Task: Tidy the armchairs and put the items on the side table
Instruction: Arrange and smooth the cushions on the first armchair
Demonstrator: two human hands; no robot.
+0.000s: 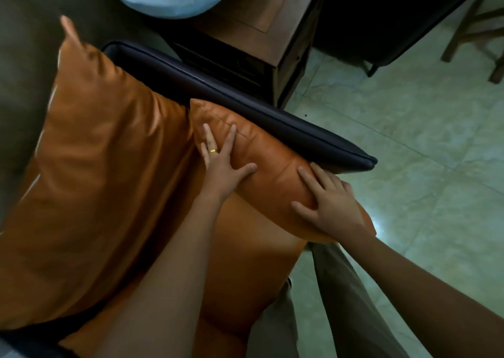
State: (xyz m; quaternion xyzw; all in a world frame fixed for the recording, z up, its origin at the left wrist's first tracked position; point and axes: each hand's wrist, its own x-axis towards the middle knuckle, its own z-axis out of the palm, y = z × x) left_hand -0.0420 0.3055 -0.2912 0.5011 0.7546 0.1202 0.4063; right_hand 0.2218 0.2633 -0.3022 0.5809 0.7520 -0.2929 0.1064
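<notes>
Left hand (221, 164) flat, fingers spread, pressing the orange arm cushion (272, 166), right hand (332, 205) relaxed on its front end, neither grasping, cushion along the dark armrest (245, 102) inner edge, wooden side table (261, 14) beyond

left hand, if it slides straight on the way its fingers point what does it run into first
Probably the black armrest panel: the left hand lies flat on the orange arm cushion, fingers aimed toward that rim. Depth is unclear.
</notes>
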